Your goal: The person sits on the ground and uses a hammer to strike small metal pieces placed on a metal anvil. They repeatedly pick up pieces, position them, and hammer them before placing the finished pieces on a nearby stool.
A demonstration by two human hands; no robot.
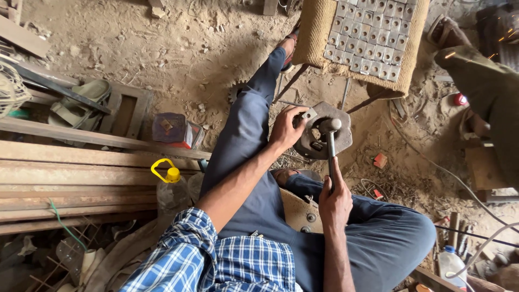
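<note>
Below, left hand (285, 128) steadies metal piece (311, 114); right hand (334, 201) grips hammer (330, 141).

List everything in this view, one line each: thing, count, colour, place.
hammer: one, dark handle with grey head, upright over the block, held by the right hand
metal block: one, grey, rounded, on the sandy ground ahead
small metal plates: many, silver, in rows on the burlap pad
burlap pad: one, tan, on a stool at top
plastic bottle: one, clear with yellow cap, beside the left leg
metal bars: several, rusty brown, stacked at left
sandals: one pair, olive, top left
second bottle: one, clear with blue cap, bottom right
left hand: on the block's left edge
right hand: grip closed around the hammer handle
</note>
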